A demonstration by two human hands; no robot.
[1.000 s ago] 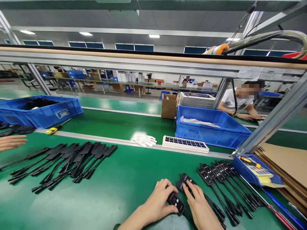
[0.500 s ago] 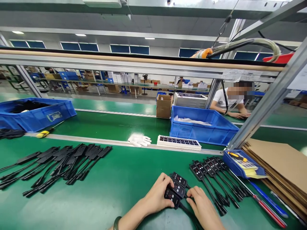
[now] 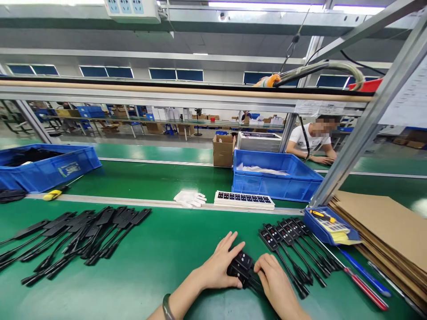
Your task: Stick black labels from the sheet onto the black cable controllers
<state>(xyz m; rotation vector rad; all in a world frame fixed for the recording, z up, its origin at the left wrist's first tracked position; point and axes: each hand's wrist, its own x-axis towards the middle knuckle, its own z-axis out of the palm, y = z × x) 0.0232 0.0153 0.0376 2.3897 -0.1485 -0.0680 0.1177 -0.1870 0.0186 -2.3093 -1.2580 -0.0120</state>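
Observation:
A small cluster of black inline controllers (image 3: 244, 259) with printed faces and cables lies on the green bench in front of me. My left hand (image 3: 218, 265) spans the cluster from the left, thumb at its near end and index finger at its far end; the other fingers are stretched out. My right hand (image 3: 276, 282) is closed, its bent fingers at the cable end of the cluster; its palm hides part of the cables. To the right lies a row of similar controllers (image 3: 267, 240) with printed faces. A pile of plain-faced black controllers (image 3: 105, 218) spreads out at left.
Beyond the bench edge are a white glove (image 3: 190, 199), a stack of label sheets (image 3: 243, 201) and a blue bin (image 3: 276, 184). Another blue bin (image 3: 80, 164) stands left. At right are a small blue tray (image 3: 320, 231), a red screwdriver (image 3: 367, 289) and cardboard sheets (image 3: 373, 209). A person sits beyond.
My left hand's fingers have straightened and spread from their tighter grip. The controllers in the cluster have drawn closer together. My right hand has shifted slightly left over the cables. The camera view has tilted up slightly.

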